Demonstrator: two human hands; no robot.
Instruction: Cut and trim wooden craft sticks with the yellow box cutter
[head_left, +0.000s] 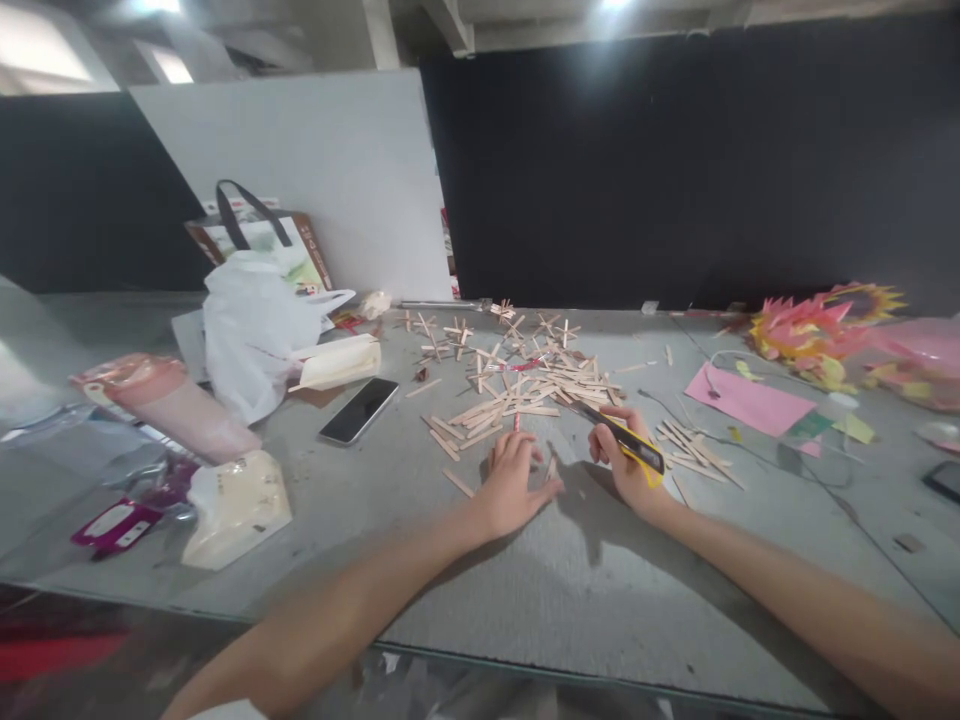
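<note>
My right hand [634, 480] is closed around a yellow and black utility knife [630, 445], whose tip points toward the wooden sticks. To its left, my left hand [514, 487] rests low over the table, thumb apart from the bent fingers. A short stick piece [552, 468] is beside that thumb. Just beyond the fingertips shows a small red-and-white striped thing [517, 422]; whether the fingers touch it I cannot tell. A loose heap of flat wooden sticks [577, 385] lies ahead of both hands, and a smaller pile of sticks [697, 455] is right of the knife.
Several star-shaped stick pieces [433, 345] stand behind the heap. On the left are a phone [360, 410], a white plastic bag [251, 320] and a pink-lidded bottle [172, 400]. Pink paper [750, 400], a thin cable and pink-yellow paper decorations [806, 335] lie right.
</note>
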